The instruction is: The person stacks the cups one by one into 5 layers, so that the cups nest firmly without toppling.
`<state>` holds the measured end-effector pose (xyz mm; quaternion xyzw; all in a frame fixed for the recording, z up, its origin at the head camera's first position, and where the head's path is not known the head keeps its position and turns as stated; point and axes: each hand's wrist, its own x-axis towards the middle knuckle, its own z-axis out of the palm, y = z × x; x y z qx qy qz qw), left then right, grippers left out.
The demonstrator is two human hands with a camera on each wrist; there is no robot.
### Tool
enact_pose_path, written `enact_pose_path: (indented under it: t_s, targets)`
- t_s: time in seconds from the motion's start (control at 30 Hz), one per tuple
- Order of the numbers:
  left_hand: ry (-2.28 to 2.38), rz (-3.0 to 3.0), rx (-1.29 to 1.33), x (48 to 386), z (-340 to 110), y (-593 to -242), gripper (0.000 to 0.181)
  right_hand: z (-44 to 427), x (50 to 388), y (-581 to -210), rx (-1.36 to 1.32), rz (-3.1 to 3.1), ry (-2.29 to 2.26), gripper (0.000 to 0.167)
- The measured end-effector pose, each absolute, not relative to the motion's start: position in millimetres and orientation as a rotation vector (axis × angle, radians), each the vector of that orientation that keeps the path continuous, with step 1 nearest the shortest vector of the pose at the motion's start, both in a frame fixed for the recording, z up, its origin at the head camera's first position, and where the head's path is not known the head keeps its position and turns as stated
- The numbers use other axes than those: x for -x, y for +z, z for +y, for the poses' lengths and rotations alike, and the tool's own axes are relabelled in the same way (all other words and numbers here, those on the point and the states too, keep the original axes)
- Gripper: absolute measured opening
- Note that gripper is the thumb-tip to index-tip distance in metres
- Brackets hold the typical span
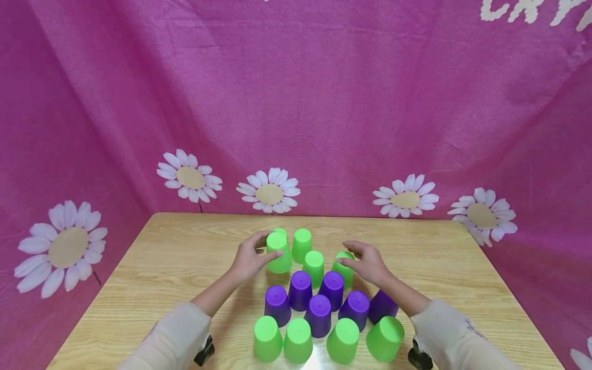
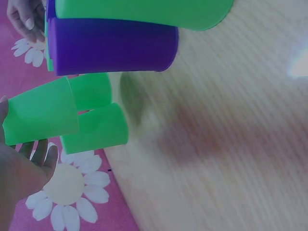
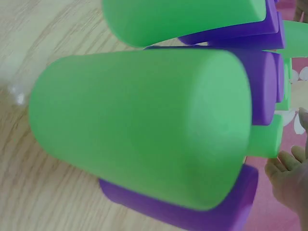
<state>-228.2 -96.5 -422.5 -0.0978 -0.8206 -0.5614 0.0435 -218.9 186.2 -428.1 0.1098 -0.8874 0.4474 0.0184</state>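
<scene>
In the head view my left hand (image 1: 250,258) grips an upside-down green cup (image 1: 279,253), thumb on the near side and fingers behind; the left wrist view shows this cup (image 2: 41,111) held off the table by the hand (image 2: 24,168). Two green cups stand behind it, one at the back (image 1: 302,245). My right hand (image 1: 368,262) is beside another green cup (image 1: 343,269), thumb and fingers spread around it; whether they touch it I cannot tell. In the right wrist view that hand (image 3: 288,183) has its fingers apart near a green cup (image 3: 265,138).
Several purple cups (image 1: 319,314) stand upside down in the middle of the wooden table (image 1: 185,246). A row of green cups (image 1: 298,340) is at the near side. Behind the table hangs a pink cloth (image 1: 296,103) with daisies.
</scene>
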Motion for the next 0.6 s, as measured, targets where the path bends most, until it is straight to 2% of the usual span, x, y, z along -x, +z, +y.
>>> enact_pose_path:
  t_s: [0.6]
  targets:
    - [-1.797, -2.403, 0.355, 241.1, -78.5, -393.2, 0.048, 195.2, 217.7, -439.8, -0.311, -2.784, 1.438, 0.051]
